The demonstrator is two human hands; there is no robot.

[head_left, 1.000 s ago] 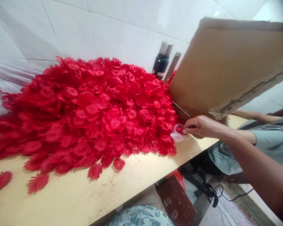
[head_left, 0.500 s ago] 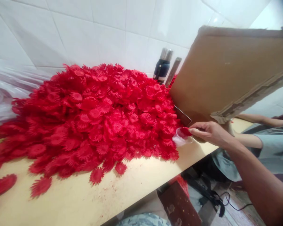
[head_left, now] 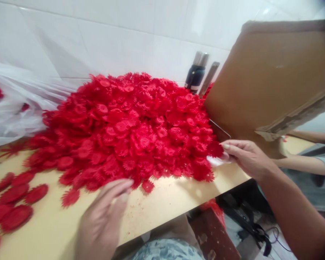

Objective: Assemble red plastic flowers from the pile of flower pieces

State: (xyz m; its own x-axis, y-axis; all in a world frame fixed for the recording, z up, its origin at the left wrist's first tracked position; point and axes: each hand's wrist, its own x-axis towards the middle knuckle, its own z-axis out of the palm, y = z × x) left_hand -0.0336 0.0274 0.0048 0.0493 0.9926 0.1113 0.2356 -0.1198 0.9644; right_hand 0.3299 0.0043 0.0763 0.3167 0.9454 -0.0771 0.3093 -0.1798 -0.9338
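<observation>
Risk: we judge the heap of red flower pieces (head_left: 135, 126) unstable at its near margin. Loose pieces lie near the edge of the table (head_left: 162, 202), and a sweeping contact could push them off toward 6 o'clock. The small clear cup (head_left: 215, 161), pressed into the heap at 3 o'clock, could tip and spill its contents.

Pose: our right hand (head_left: 245, 157) reaches in from 4 o'clock, forearm extended, fingers pinched on the cup rim beside the cardboard box (head_left: 273, 79). Our left hand (head_left: 103, 220) enters from 6 o'clock, palm down, fingers loosely spread, holding nothing, fingertips just short of the heap.
</observation>
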